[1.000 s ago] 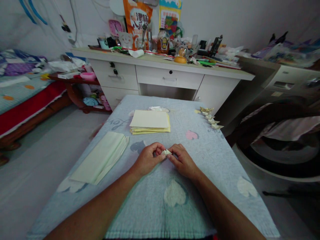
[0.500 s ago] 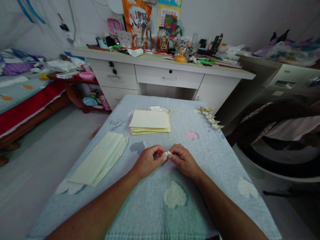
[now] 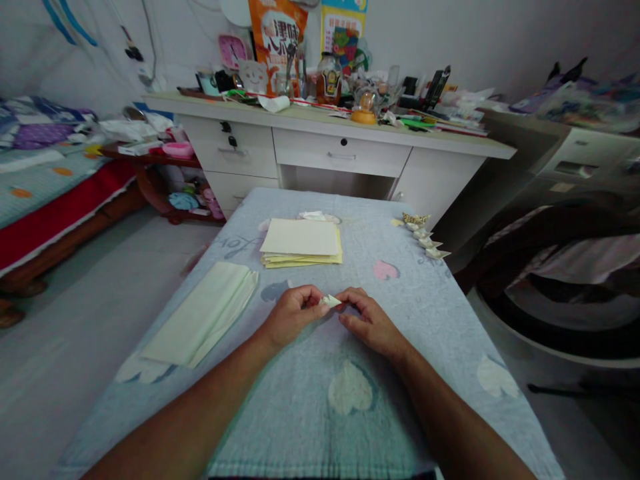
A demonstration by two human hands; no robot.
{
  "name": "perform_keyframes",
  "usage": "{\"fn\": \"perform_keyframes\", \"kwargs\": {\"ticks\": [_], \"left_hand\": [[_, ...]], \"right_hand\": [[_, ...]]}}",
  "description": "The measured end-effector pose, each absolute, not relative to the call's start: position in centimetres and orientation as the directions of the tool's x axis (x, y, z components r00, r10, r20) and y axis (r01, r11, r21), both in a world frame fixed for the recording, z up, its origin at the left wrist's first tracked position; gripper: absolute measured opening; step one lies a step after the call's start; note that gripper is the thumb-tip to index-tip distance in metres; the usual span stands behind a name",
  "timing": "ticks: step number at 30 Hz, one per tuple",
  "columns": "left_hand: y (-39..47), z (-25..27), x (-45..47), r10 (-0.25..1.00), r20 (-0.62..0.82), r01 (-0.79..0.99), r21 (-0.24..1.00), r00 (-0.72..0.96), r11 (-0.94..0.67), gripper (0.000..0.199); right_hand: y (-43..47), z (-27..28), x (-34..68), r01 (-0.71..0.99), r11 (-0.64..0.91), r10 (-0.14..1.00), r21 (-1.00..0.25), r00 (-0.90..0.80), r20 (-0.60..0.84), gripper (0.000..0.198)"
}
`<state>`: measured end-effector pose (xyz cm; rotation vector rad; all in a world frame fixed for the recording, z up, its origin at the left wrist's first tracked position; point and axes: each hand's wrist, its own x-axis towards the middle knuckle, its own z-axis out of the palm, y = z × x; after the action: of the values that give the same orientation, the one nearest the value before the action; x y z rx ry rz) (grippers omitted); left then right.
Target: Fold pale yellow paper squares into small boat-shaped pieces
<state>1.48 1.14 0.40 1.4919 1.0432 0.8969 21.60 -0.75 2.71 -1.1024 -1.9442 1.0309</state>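
Observation:
My left hand (image 3: 299, 311) pinches a small folded piece of pale paper (image 3: 331, 301) between thumb and fingers, a pointed end sticking out to the right. My right hand (image 3: 367, 320) is beside that point, thumb and forefinger apart; its fingertips are at or just behind the tip, and whether they touch I cannot tell. Beyond the hands lies a stack of cream and yellow paper sheets (image 3: 301, 239). To the left is a folded pale green paper (image 3: 205, 313). Several small folded paper boats (image 3: 434, 249) stand in a row at the far right, a patterned one at the back.
A blue cloth with heart prints (image 3: 280, 413) covers the table. Behind it stands a white desk (image 3: 345, 150) crowded with a jar, a clock and packets. A washing machine (image 3: 575, 167) is on the right, a bed (image 3: 45, 200) on the left.
My right thumb and forefinger have come apart from the folded paper, exposing its pointed end. My left hand keeps hold of it. The view has shifted slightly.

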Motion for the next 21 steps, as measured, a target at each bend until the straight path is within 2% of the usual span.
{"fn": "perform_keyframes", "kwargs": {"ticks": [3,10,13,18,21], "left_hand": [[1.2,0.3,1.5,0.939,0.004,0.124,0.991,0.345,-0.050,0.027],[0.8,1.1,1.9,0.928,-0.005,0.213,0.974,0.372,-0.080,0.025],[0.8,1.2,2.0,0.923,0.011,0.228,0.968,0.384,-0.106,0.023],[0.6,1.4,2.2,0.926,0.045,0.279,0.947,0.375,-0.159,0.028],[0.4,1.5,2.3,0.928,0.032,0.327,0.931,0.372,-0.163,0.027]], "right_hand": [[-0.9,2.8,21.1,0.372,0.327,0.899,-0.869,-0.406,0.164,0.017],[-0.8,2.3,20.5,0.379,0.319,0.919,-0.868,-0.348,0.186,0.020],[-0.6,1.8,20.7,0.319,0.277,0.932,-0.906,-0.318,0.173,0.022],[-0.3,0.9,20.9,0.101,0.090,0.962,-0.991,-0.266,0.060,0.026],[-0.3,0.7,20.8,0.121,0.096,0.965,-0.988,-0.253,0.063,0.025]]}}
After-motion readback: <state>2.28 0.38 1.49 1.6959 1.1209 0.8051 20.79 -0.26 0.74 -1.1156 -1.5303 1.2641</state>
